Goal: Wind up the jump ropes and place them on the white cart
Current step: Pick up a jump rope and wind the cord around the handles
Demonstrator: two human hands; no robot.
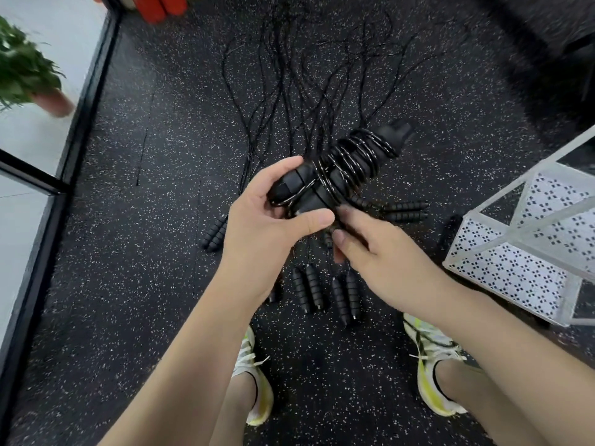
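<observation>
A black jump rope is wound in tight coils around its two handles and held up at chest height. My left hand grips the near end of the handles, thumb across them. My right hand is just below and to the right, its fingertips pinching the rope at the bundle's underside. Several more black jump ropes lie stretched out on the speckled floor, their ribbed handles near my feet. The white cart, with perforated panels, stands at the right.
A potted plant sits at the far left beyond a black-framed glass wall. Red objects stand at the top edge. My two shoes are on the black speckled rubber floor.
</observation>
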